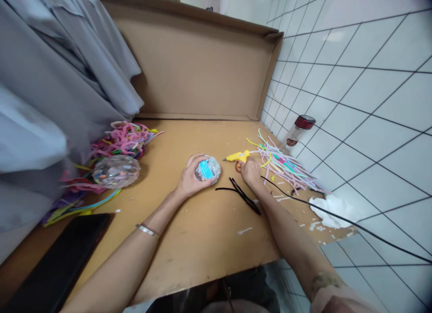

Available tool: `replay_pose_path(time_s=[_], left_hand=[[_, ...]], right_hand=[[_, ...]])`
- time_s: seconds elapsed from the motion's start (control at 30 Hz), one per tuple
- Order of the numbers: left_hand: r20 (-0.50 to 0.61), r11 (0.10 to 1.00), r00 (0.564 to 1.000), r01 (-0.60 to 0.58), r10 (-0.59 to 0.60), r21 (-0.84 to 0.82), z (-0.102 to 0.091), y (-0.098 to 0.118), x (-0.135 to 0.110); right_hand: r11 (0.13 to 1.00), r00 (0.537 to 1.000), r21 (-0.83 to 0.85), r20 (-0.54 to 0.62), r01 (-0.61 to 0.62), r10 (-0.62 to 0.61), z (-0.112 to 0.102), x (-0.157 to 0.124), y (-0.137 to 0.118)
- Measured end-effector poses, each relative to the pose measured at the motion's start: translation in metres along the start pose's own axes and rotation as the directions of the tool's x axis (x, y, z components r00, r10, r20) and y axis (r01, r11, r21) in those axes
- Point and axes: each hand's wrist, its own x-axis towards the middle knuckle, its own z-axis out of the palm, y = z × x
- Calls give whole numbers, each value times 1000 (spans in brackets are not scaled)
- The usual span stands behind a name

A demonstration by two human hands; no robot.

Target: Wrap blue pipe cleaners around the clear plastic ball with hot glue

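Note:
My left hand (191, 176) is wrapped round a small clear ball (207, 169) with a turquoise patch on it, resting on the brown cardboard surface (202, 232). My right hand (249, 170) grips a yellow glue gun (237, 157) whose nozzle points left towards the ball. Its black cord (337, 216) trails off to the right. Two black strips (241, 194) lie on the surface between my forearms.
A pile of pastel pipe cleaners (285, 167) lies right of the glue gun, beside a red-lidded jar (299, 133). Pink and coloured pipe cleaners (123, 140) and a clear plastic bag (116, 171) lie left. Grey cloth (50, 92) hangs left. A dark flat object (57, 263) sits at the front left.

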Motion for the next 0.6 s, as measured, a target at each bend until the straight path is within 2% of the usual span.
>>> replay_pose_path(time_s=[0.43, 0.6], left_hand=[[-14, 1000, 1000, 2, -2, 3, 0, 0, -2], [16, 1000, 999, -27, 28, -8, -1, 1, -1]], right_hand=[[1000, 998, -30, -60, -1, -1, 6, -4, 2], [999, 997, -42, -75, 8, -11, 7, -5, 2]])
